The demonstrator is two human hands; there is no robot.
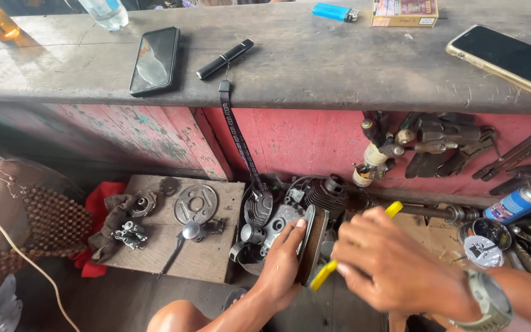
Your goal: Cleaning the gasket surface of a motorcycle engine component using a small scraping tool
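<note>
Both of my hands are low in the middle of the frame. My left hand (281, 267) is wrapped around a flat round engine part (312, 243), held on its edge, with my thumb on its face. It looks grey and metal with a brownish side. My right hand (394, 264) is closed around one yellow tool (326, 275); one end pokes out below my fingers and the other end shows above them. The low end touches the round part. I wear one watch (491, 301) on my right wrist.

Just behind the round part sits one dark engine block (290, 209) with fins, near the middle of the frame. To the left lies one wooden board (210, 258). On it I count one round metal plate (196, 204), one small hammer-like tool (182, 240) and two little metal parts on a dark rag (109, 224).

At the right I see one blue spray can (514, 204) and one open round tin (487, 232); I cannot tell what is in it. Dark hand tools (450, 144) hang on the red wall.

Up top runs a wooden shelf (314, 67). It holds two phones, one black (154, 60) and one with a gold rim (511, 59), one black pen-shaped thing (225, 59), one blue lighter (334, 11), one small box (404, 12) and one clear bottle (106, 12).
</note>
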